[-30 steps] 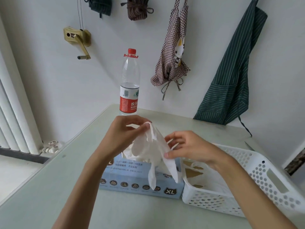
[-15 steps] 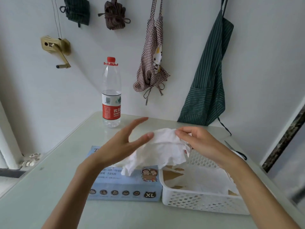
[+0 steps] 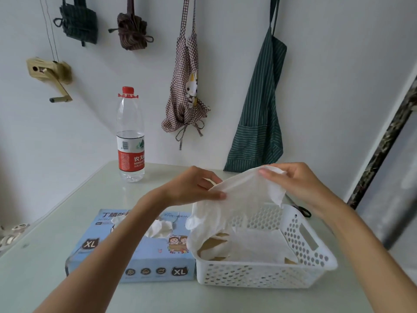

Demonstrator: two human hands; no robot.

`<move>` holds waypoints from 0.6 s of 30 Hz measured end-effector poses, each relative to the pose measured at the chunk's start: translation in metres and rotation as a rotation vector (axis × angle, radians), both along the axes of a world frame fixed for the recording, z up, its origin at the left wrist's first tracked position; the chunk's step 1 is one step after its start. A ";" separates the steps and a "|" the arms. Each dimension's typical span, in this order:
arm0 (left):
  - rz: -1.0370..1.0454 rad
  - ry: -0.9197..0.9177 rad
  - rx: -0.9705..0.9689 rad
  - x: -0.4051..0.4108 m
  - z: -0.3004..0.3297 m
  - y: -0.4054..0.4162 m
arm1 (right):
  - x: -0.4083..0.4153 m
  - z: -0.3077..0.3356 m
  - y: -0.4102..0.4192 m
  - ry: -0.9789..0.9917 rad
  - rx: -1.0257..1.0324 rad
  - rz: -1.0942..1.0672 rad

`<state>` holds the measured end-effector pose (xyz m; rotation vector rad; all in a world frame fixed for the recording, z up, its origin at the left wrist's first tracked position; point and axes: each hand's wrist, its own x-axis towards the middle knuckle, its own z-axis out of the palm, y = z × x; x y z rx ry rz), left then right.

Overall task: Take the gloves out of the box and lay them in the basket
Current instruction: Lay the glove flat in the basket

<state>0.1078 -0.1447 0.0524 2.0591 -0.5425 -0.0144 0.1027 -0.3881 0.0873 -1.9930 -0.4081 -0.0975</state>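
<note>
A thin white glove hangs stretched between my hands above the left part of the white perforated basket. My left hand pinches its left edge and my right hand pinches its upper right corner. The glove's fingers droop over the basket's left rim. Another white glove lies flat on the basket's bottom. The light blue glove box sits to the left of the basket, touching it, with a tuft of white glove poking from its top slot.
A water bottle with a red cap stands at the table's back left. Aprons and bags hang on the wall behind. A dark object lies behind the basket. The pale table edge runs along the left.
Both hands carried the glove to the right, from above the box to over the basket, and spread it wider. The view has also shifted right.
</note>
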 end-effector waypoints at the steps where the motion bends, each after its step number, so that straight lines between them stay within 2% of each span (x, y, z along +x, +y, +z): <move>1: -0.002 0.000 -0.017 0.001 -0.002 -0.001 | 0.001 0.000 -0.004 0.008 0.049 -0.045; 5: 0.000 0.011 -0.047 0.003 -0.011 -0.004 | 0.005 -0.004 -0.022 -0.025 0.139 -0.193; 13: 0.091 -0.069 0.087 0.003 -0.016 -0.015 | 0.006 -0.021 -0.031 0.030 0.168 -0.213; 18: 0.069 -0.137 -0.004 -0.012 -0.003 -0.008 | -0.002 -0.034 -0.035 -0.140 0.154 -0.258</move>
